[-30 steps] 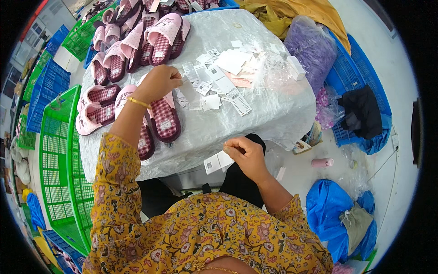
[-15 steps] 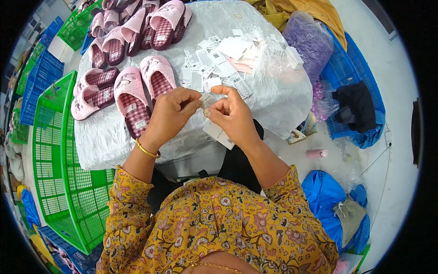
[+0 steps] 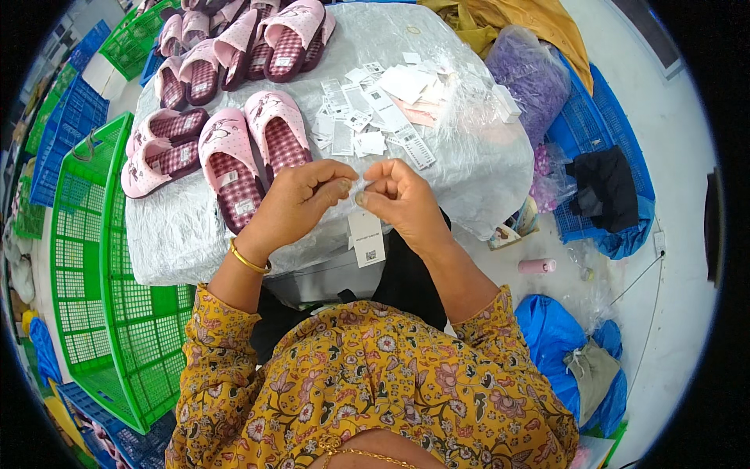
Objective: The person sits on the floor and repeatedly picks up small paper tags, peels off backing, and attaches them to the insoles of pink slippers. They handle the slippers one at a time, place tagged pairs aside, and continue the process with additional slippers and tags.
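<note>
Both sets of fingertips are meeting in front of the chest: the left hand [image 3: 301, 199] and the right hand [image 3: 400, 199] are each pinching a small, clear bit of plastic — too fine to identify — between thumb and forefinger, and a white paper tag [image 3: 366, 238] is hanging down from that pinch, just over the near edge of the table [image 3: 180, 234]. Just beyond the left hand, a pair of pink slippers [image 3: 250, 152] with checked insoles is lying side by side, soles down; the nearer one seems to be carrying a small label on its insole. To the left, another pair [image 3: 160, 148] is resting near the green crate [image 3: 109, 313], and a stacked row of slippers [image 3: 250, 39] is lining the far edge. A loose heap of white tags [image 3: 375, 113] is waiting mid-table — so the tagging is looking only partly done, with many tags and slippers left to be paired up.
</note>
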Available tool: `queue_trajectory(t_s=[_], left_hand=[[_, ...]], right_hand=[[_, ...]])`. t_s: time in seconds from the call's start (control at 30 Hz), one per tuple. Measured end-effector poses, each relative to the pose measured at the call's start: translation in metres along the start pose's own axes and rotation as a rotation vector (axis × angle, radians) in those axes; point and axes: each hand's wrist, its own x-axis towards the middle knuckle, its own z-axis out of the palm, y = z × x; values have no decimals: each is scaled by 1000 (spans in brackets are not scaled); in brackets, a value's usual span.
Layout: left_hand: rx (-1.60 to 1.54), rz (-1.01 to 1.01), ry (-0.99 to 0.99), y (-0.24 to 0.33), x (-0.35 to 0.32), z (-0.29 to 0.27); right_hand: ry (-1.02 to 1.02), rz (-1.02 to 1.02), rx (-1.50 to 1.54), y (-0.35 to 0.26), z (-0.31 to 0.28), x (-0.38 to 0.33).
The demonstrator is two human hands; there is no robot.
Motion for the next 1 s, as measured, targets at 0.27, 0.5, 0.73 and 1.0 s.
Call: queue_trajectory(t_s=[0.27, 0.5, 0.73, 1.0], left_hand=[[-287, -84, -199, -22, -8, 0], [-241, -108, -163, -20, -6, 5], [-47, -12, 23, -35, 26, 19], [744, 165, 159, -67, 128, 7]], right_hand=[[-149, 113, -6, 11, -4, -16], [20, -106, -293, 7, -5, -23], [30, -29, -226, 31, -17, -19], [120, -71, -255, 41, -30, -24]])
